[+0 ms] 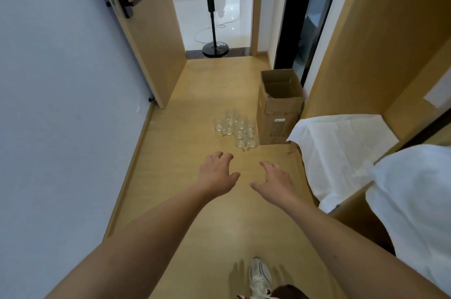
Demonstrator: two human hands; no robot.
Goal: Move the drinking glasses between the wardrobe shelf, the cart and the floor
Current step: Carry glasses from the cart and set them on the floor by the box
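Fingers on the left hand are spread apart and a little bent, and they hold nothing. Fingers on the right hand are loosely spread too, with the thumb out to the side, and that hand holds nothing either. Both arms reach out over the wooden floor, and both hands hang above it, near the middle. A bunch of clear drinking glasses stands on the floor just past the hands, close together, too blurry to count. They sit just beside an open cardboard box, which stands by the right edge of the floor. A bed with a white sheet is on the right side. At the far end of the floor, a black standing fan stands in the open doorway. 1 white shoe shows at the near edge of the floor.
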